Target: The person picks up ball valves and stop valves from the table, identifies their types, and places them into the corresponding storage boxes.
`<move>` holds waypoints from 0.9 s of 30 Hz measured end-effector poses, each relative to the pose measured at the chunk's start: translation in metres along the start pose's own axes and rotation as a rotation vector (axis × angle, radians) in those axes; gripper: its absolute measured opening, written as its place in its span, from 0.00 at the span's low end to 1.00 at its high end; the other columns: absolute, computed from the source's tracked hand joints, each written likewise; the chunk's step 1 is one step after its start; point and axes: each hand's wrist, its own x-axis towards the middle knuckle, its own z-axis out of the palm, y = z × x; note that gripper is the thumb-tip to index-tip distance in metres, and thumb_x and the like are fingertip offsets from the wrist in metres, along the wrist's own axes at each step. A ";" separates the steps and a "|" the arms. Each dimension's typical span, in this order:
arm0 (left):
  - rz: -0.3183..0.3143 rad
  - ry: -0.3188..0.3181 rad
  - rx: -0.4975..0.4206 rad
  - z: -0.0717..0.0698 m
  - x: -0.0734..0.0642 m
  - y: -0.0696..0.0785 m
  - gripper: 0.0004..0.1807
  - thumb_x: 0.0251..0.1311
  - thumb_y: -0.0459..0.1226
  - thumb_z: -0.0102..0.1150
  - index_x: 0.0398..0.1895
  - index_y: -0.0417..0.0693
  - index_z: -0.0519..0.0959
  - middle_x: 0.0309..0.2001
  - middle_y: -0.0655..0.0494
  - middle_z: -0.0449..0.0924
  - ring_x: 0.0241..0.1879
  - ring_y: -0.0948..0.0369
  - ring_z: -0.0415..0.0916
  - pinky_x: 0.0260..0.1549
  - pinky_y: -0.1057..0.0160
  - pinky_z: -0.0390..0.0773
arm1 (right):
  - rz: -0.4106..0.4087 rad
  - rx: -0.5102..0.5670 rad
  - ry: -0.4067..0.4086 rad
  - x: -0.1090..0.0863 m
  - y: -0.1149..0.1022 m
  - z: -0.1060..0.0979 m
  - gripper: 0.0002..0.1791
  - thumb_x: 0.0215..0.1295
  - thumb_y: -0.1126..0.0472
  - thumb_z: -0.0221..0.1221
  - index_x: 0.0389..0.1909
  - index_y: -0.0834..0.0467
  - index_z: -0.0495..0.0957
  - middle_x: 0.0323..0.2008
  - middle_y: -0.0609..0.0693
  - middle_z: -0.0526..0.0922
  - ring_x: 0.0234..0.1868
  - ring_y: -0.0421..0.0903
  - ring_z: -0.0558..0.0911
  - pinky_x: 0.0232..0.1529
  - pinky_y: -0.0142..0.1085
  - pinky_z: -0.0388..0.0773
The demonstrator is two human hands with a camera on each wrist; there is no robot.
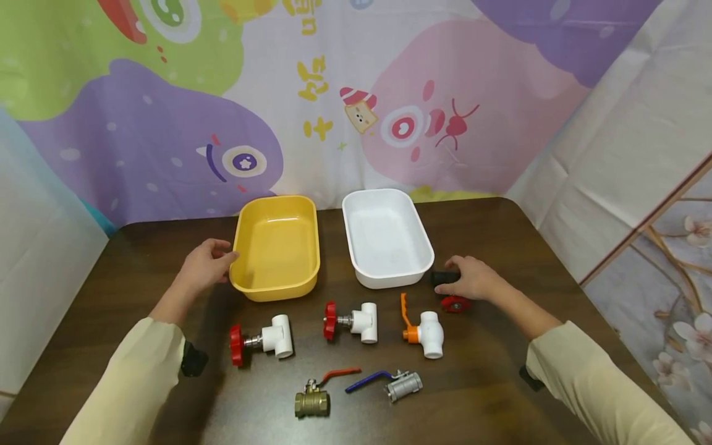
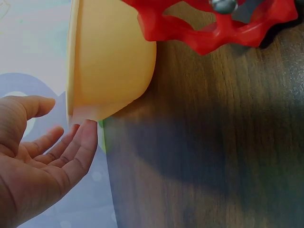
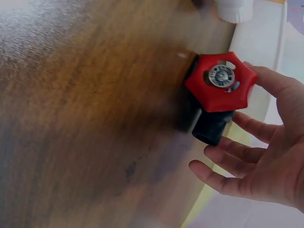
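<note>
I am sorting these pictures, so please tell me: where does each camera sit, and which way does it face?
Head: worn on the head, facing forward and down at the table, yellow tray, white tray and valves; left hand, right hand and sleeves show.
Left wrist: worn there, facing the yellow tray and a red wheel; the left hand shows.
Right wrist: worn there, facing the black valve; the right hand shows.
Shared: yellow tray in head and left wrist; black valve in head and right wrist.
</note>
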 end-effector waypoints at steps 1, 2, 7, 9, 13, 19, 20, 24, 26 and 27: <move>-0.003 -0.004 -0.004 0.001 0.000 0.000 0.30 0.66 0.43 0.47 0.63 0.29 0.59 0.53 0.29 0.68 0.37 0.49 0.79 0.36 0.54 0.84 | -0.001 0.000 0.000 0.000 0.000 0.002 0.37 0.53 0.41 0.62 0.56 0.64 0.70 0.50 0.66 0.74 0.47 0.59 0.75 0.48 0.52 0.75; -0.007 -0.008 -0.006 0.001 0.000 0.000 0.30 0.66 0.43 0.47 0.63 0.29 0.59 0.53 0.29 0.68 0.37 0.49 0.79 0.37 0.54 0.84 | -0.004 0.002 0.002 0.000 0.001 0.004 0.37 0.53 0.42 0.62 0.56 0.64 0.70 0.50 0.67 0.73 0.46 0.59 0.75 0.47 0.52 0.75; -0.025 -0.027 -0.012 0.004 0.001 0.000 0.30 0.66 0.42 0.47 0.63 0.30 0.58 0.53 0.29 0.68 0.38 0.50 0.79 0.37 0.54 0.84 | 0.009 0.020 0.007 0.002 0.002 0.010 0.36 0.54 0.43 0.63 0.57 0.63 0.70 0.51 0.67 0.72 0.46 0.58 0.75 0.47 0.52 0.75; -0.031 -0.032 -0.011 0.005 0.002 0.000 0.30 0.67 0.42 0.47 0.64 0.30 0.58 0.53 0.29 0.68 0.38 0.51 0.79 0.37 0.54 0.84 | 0.022 0.030 0.011 0.002 0.002 0.011 0.35 0.54 0.44 0.63 0.57 0.63 0.70 0.50 0.67 0.71 0.45 0.57 0.75 0.46 0.51 0.75; -0.039 -0.037 -0.008 0.006 0.003 0.001 0.30 0.67 0.43 0.47 0.64 0.30 0.58 0.53 0.30 0.68 0.38 0.50 0.78 0.36 0.56 0.84 | 0.038 0.035 0.022 0.004 0.003 0.012 0.32 0.54 0.47 0.63 0.56 0.62 0.71 0.48 0.67 0.72 0.44 0.57 0.75 0.45 0.50 0.75; -0.050 -0.037 -0.010 0.007 0.003 0.000 0.30 0.67 0.41 0.48 0.64 0.31 0.57 0.52 0.31 0.67 0.39 0.49 0.78 0.36 0.55 0.84 | 0.041 0.051 0.030 0.006 0.004 0.013 0.31 0.55 0.50 0.63 0.55 0.63 0.71 0.49 0.68 0.71 0.45 0.58 0.75 0.47 0.51 0.74; -0.051 -0.036 -0.010 0.007 0.003 0.000 0.29 0.66 0.41 0.48 0.64 0.31 0.57 0.52 0.31 0.67 0.39 0.49 0.78 0.36 0.55 0.84 | 0.042 0.056 0.030 0.006 0.005 0.013 0.31 0.55 0.50 0.63 0.55 0.64 0.71 0.49 0.68 0.71 0.45 0.58 0.74 0.47 0.51 0.74; -0.049 -0.032 -0.018 0.007 0.003 -0.001 0.29 0.66 0.39 0.49 0.64 0.30 0.57 0.53 0.30 0.67 0.39 0.48 0.78 0.36 0.54 0.84 | 0.051 0.070 0.015 0.007 0.006 0.013 0.31 0.54 0.50 0.63 0.55 0.65 0.71 0.51 0.69 0.71 0.48 0.60 0.74 0.50 0.52 0.73; -0.050 -0.035 -0.021 0.007 0.003 -0.002 0.29 0.66 0.39 0.49 0.64 0.30 0.57 0.53 0.30 0.67 0.39 0.49 0.78 0.36 0.54 0.84 | 0.047 0.072 0.014 0.008 0.006 0.013 0.31 0.54 0.50 0.63 0.55 0.65 0.71 0.51 0.69 0.72 0.49 0.61 0.74 0.50 0.52 0.73; -0.049 -0.037 -0.023 0.007 0.003 -0.002 0.29 0.66 0.38 0.49 0.64 0.30 0.57 0.53 0.30 0.67 0.38 0.49 0.78 0.36 0.54 0.84 | 0.045 0.073 0.015 0.008 0.006 0.013 0.31 0.53 0.50 0.63 0.54 0.65 0.72 0.50 0.69 0.73 0.49 0.61 0.74 0.51 0.52 0.72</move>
